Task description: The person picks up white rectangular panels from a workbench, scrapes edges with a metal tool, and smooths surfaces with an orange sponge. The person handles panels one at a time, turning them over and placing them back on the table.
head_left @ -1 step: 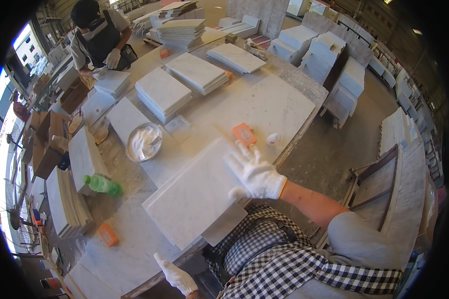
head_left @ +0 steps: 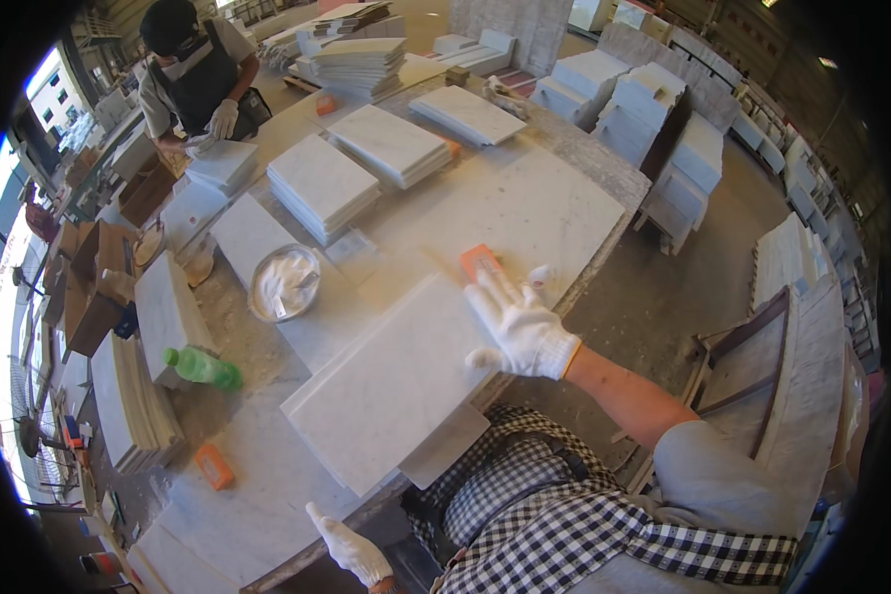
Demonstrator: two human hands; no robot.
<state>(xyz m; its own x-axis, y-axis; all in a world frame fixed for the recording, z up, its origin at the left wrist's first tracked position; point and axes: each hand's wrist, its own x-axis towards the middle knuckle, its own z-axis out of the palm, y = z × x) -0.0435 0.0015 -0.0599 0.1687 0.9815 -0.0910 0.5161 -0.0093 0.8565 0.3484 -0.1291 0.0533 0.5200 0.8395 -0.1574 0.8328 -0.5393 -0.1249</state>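
Observation:
My right hand [head_left: 527, 332], in a white glove, reaches over the right edge of a pale marble slab [head_left: 386, 381]. Its fingers are stretched out, and the fingertips overlap the near part of an orange rectangular block [head_left: 479, 261]; whether they press on it I cannot tell. Just beside the fingers lies a small white roundish thing [head_left: 542, 274]. The slab rests on others at the table's near edge. My left hand [head_left: 354, 550], also gloved, is low by that edge, fingers extended and holding nothing I can see.
A metal bowl [head_left: 285, 284] of white material stands beyond the slab. Left of it are a green bottle [head_left: 204, 367], another orange block [head_left: 214, 465] and stacked slabs [head_left: 134, 406]. More slab stacks [head_left: 324, 183] stand farther back. A gloved co-worker [head_left: 203, 79] handles slabs at far left.
My right hand has shifted slightly right and forward, its fingers now covering part of the orange block and coming close to the white roundish thing. My left hand stays put.

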